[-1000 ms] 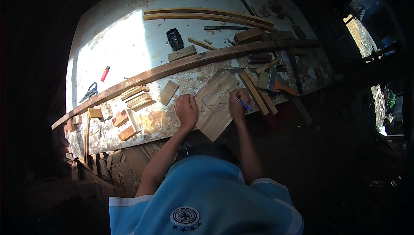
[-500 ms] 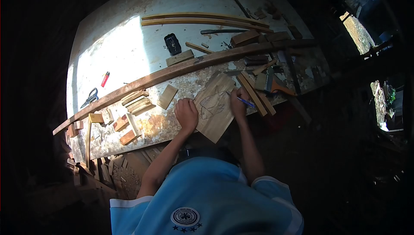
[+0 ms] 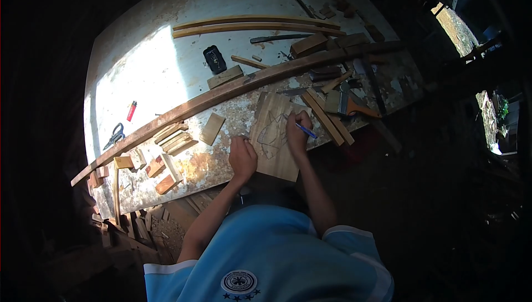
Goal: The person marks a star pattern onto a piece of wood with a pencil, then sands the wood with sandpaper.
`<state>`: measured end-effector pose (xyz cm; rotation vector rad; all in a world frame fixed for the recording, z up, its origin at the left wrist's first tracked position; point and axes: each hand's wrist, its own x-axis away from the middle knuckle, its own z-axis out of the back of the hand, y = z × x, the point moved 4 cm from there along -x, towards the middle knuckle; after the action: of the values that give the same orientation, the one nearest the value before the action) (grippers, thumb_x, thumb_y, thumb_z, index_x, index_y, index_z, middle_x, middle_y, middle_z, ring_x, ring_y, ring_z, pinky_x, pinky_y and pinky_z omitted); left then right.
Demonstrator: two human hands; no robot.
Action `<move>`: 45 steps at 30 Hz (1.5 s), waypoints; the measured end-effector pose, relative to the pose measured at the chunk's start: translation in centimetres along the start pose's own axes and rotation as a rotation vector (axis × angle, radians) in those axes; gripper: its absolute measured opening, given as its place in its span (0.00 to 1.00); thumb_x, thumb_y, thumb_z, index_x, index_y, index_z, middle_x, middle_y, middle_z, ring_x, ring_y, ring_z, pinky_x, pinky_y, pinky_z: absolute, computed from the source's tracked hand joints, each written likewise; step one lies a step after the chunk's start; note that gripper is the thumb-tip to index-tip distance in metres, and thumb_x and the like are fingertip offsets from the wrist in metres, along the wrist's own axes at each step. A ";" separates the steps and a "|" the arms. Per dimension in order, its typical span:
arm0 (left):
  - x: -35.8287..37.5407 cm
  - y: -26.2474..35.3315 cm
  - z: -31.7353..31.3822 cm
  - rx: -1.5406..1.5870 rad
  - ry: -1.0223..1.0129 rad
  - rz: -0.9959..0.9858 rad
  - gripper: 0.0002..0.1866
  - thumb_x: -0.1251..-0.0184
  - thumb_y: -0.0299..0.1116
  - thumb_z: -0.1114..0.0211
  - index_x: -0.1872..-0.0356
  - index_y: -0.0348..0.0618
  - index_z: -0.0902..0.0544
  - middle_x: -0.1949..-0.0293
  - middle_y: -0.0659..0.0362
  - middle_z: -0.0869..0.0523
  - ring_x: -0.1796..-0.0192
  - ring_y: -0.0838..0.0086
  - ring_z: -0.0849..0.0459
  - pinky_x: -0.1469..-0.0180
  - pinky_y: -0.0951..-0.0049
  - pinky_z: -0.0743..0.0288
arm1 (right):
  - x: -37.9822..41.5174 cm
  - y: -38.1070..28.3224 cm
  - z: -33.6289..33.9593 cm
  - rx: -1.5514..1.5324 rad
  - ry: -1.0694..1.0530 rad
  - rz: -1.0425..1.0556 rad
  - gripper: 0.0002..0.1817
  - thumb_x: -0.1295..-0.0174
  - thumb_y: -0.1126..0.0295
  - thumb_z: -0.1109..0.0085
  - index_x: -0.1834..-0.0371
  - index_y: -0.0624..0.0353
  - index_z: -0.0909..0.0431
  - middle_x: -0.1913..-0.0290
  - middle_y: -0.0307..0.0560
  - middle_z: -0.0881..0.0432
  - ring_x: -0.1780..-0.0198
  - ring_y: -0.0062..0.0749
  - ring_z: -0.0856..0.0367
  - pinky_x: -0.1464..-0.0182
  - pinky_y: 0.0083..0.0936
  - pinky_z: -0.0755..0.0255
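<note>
A flat wooden board [image 3: 271,163] with dark drawn lines lies at the table's front edge, its near end jutting past it. My right hand [image 3: 298,130] is closed on a blue pen [image 3: 306,130], over the board's right side. At the board's left edge rests my left hand [image 3: 243,158], its fingers curled together; whether they pinch anything is too small to tell. A small wooden block [image 3: 211,129] lies to the left of the board, and two narrow strips [image 3: 323,118] lie to its right.
A long wooden beam [image 3: 205,102] crosses the table [image 3: 133,41]. Beyond it are a black box [image 3: 214,59], more strips and blocks. Scissors [image 3: 114,136], a red lighter [image 3: 131,111] and small offcuts [image 3: 175,138] lie left; an orange-handled tool [image 3: 360,109] lies right.
The board has turned so that its near end points further right. My left hand has curled its fingers more at its edge. The view has shifted slightly.
</note>
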<state>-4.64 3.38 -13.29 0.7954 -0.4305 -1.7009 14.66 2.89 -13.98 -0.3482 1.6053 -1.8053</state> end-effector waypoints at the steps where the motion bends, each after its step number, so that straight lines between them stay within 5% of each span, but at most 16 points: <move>1: 0.0 0.1 0.1 0.015 0.001 -0.001 0.05 0.35 0.27 0.49 0.64 0.36 0.27 0.65 0.46 0.25 0.61 0.49 0.24 0.61 0.53 0.31 | 0.0 -0.2 0.1 0.031 0.007 0.023 0.15 0.41 0.75 0.44 0.82 0.63 0.38 0.83 0.43 0.35 0.78 0.25 0.36 0.72 0.28 0.40; 12: 0.2 0.1 0.3 0.008 0.005 -0.007 0.05 0.35 0.27 0.49 0.64 0.36 0.28 0.65 0.46 0.25 0.61 0.49 0.25 0.61 0.53 0.31 | 0.0 -1.6 -0.2 0.085 0.012 0.175 0.15 0.45 0.80 0.46 0.83 0.65 0.41 0.81 0.48 0.37 0.79 0.30 0.37 0.73 0.31 0.42; 15: 0.2 0.0 0.2 0.005 -0.003 -0.010 0.05 0.35 0.27 0.49 0.65 0.36 0.28 0.66 0.46 0.26 0.61 0.49 0.25 0.62 0.53 0.31 | 0.2 -2.5 -0.1 0.084 -0.114 0.158 0.14 0.45 0.81 0.46 0.83 0.65 0.41 0.80 0.48 0.36 0.78 0.30 0.36 0.73 0.31 0.42; 18: 0.2 0.0 0.1 0.016 -0.007 -0.005 0.05 0.35 0.27 0.49 0.65 0.36 0.28 0.66 0.46 0.26 0.61 0.49 0.25 0.62 0.53 0.32 | 0.0 -1.5 -0.1 0.077 0.015 0.152 0.15 0.45 0.81 0.46 0.83 0.65 0.42 0.80 0.47 0.36 0.78 0.31 0.37 0.73 0.30 0.41; 45: 0.3 0.0 0.3 0.009 0.010 -0.006 0.05 0.34 0.27 0.50 0.64 0.37 0.27 0.65 0.47 0.25 0.61 0.50 0.24 0.60 0.55 0.30 | 0.2 -1.6 -0.2 0.095 -0.079 0.157 0.15 0.43 0.79 0.45 0.83 0.64 0.40 0.81 0.46 0.36 0.79 0.28 0.38 0.74 0.31 0.41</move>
<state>-4.83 3.04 -13.18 0.8116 -0.4299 -1.7008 13.86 2.93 -12.61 -0.2404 1.4456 -1.7204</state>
